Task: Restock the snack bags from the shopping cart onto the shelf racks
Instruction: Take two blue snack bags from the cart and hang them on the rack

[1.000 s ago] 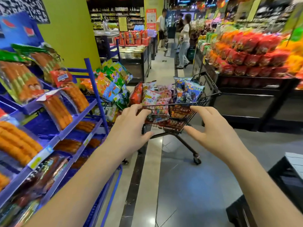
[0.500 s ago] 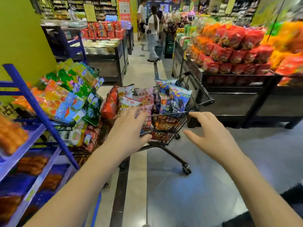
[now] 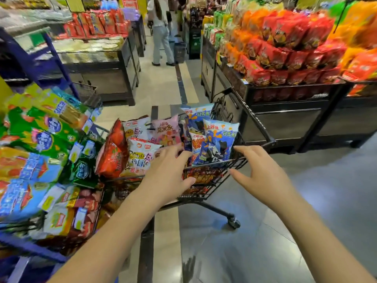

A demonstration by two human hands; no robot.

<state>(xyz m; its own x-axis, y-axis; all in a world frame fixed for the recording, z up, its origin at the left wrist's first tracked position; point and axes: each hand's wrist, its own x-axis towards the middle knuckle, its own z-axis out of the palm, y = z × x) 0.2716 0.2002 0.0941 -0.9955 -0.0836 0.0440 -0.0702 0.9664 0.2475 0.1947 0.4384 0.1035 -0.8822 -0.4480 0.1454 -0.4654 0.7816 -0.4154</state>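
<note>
Black wire shopping cart (image 3: 214, 181) stands at frame centre, filled with upright blue-and-white, pink and red plastic snack bags (image 3: 218, 144). Left hand (image 3: 167, 176) reaches over the near rim, fingers loosely extended above the bags, gripping nothing. Right hand (image 3: 265, 178) hovers just beside the rim's right end, fingers spread, empty. Blue metal shelf rack (image 3: 26, 247) at frame left carries green, blue and orange packets (image 3: 40, 139).

The left grip (image 3: 167, 176) is covering the near rim of the shopping cart (image 3: 237, 161) and the bags behind it. The left edge is cutting off the shelf rack (image 3: 36, 249), the top edge is cropping a standing person (image 3: 161, 35), and blur is smearing the red packets (image 3: 271, 56).
</note>
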